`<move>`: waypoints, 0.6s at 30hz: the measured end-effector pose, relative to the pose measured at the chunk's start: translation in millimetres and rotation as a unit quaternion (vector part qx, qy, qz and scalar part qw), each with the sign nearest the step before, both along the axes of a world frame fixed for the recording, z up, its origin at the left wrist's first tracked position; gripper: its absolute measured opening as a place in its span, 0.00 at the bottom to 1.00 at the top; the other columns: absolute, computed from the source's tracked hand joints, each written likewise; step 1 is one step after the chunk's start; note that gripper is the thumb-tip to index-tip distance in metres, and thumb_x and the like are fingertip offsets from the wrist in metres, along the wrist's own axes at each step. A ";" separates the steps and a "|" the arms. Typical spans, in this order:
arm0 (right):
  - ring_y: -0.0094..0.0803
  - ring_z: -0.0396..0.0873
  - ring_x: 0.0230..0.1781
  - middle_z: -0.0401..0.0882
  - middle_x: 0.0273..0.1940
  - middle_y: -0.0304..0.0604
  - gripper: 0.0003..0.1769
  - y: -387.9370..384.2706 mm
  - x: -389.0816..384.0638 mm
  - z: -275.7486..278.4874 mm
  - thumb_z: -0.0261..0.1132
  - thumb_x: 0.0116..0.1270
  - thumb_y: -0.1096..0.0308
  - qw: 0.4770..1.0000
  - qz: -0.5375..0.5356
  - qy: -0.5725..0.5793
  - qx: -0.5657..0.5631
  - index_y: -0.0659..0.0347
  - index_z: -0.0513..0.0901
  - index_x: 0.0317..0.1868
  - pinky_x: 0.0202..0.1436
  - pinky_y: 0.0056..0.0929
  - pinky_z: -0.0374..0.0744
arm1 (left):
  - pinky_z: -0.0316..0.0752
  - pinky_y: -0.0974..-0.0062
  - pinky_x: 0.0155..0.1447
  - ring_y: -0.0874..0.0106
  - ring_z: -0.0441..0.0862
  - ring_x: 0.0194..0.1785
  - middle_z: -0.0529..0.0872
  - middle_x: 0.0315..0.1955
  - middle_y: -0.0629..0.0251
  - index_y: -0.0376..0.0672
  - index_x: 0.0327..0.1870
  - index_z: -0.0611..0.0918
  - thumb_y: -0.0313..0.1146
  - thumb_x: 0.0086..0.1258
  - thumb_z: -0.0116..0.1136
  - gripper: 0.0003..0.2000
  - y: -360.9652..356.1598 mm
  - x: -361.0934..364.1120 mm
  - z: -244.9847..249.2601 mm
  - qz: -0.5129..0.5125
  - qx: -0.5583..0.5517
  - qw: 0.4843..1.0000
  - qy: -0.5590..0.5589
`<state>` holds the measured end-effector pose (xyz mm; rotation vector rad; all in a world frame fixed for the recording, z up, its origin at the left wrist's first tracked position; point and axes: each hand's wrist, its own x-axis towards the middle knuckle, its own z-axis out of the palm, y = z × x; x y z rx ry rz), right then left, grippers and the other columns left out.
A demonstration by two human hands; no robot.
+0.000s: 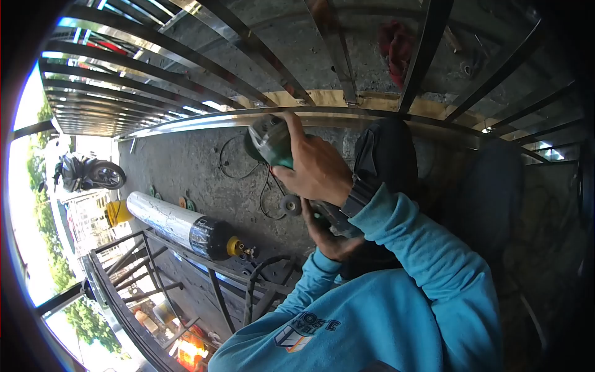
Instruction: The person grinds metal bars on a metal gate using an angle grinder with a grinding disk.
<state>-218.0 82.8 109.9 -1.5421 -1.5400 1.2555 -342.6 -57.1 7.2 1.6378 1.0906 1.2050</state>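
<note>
My right hand (319, 162), with a black watch at its wrist, is wrapped round a green and grey angle grinder (270, 144). The tool's head and dark round guard point left, slightly blurred. Below it, my left hand (325, 235) is closed round the dark rear part with a green patch, which looks like the same grinder. My right forearm and hand hide the tool's middle. A small round disc (290, 204) shows beside my left fingers; whether it lies on the floor is hard to tell. A black cable (268, 189) trails near the hands.
A metal-barred frame (248, 115) stretches across the top. On the concrete floor lies a grey gas cylinder (170, 217) with a yellow-collared valve. Beside it stand a dark metal rack (214, 297) and a yellow bucket (118, 212). A motorcycle (93, 173) and red cloth (396, 49) are farther off.
</note>
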 end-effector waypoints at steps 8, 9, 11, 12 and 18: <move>0.63 0.88 0.37 0.84 0.41 0.71 0.53 18.0 -7.4 36.0 0.71 0.61 0.62 0.984 0.013 0.180 -0.002 0.71 0.46 0.75 0.46 0.50 0.89 | 0.79 0.57 0.54 0.59 0.82 0.51 0.77 0.53 0.49 0.30 0.73 0.72 0.42 0.70 0.68 0.35 9.5 -18.7 49.9 0.212 0.260 0.897 0.289; 0.63 0.88 0.37 0.84 0.41 0.71 0.53 19.5 -10.1 30.7 0.71 0.61 0.62 0.984 0.019 0.179 -0.002 0.71 0.46 0.75 0.46 0.50 0.89 | 0.79 0.57 0.54 0.59 0.82 0.51 0.77 0.53 0.49 0.30 0.73 0.72 0.42 0.70 0.68 0.35 9.9 -19.6 50.4 0.218 0.259 0.895 0.290; 0.63 0.88 0.36 0.84 0.41 0.70 0.52 23.1 -16.9 20.8 0.71 0.61 0.61 0.975 -0.014 0.219 0.019 0.71 0.47 0.74 0.46 0.50 0.88 | 0.79 0.57 0.54 0.58 0.82 0.51 0.78 0.49 0.51 0.31 0.74 0.71 0.43 0.72 0.64 0.34 5.6 -20.6 52.8 0.234 0.289 0.866 0.334; 0.64 0.88 0.37 0.84 0.41 0.71 0.52 24.1 -13.3 17.9 0.71 0.60 0.60 0.966 -0.003 0.258 0.014 0.72 0.47 0.74 0.47 0.51 0.87 | 0.78 0.58 0.55 0.58 0.82 0.50 0.79 0.48 0.52 0.31 0.74 0.71 0.47 0.72 0.63 0.35 4.8 -19.1 51.6 0.259 0.294 0.845 0.364; 0.57 0.85 0.49 0.80 0.51 0.65 0.45 38.8 3.8 1.4 0.75 0.59 0.64 0.945 0.006 0.327 0.011 0.62 0.56 0.70 0.58 0.49 0.79 | 0.79 0.64 0.51 0.61 0.83 0.49 0.81 0.49 0.51 0.27 0.69 0.73 0.63 0.54 0.77 0.51 -34.3 -6.9 29.9 0.224 0.058 0.915 0.330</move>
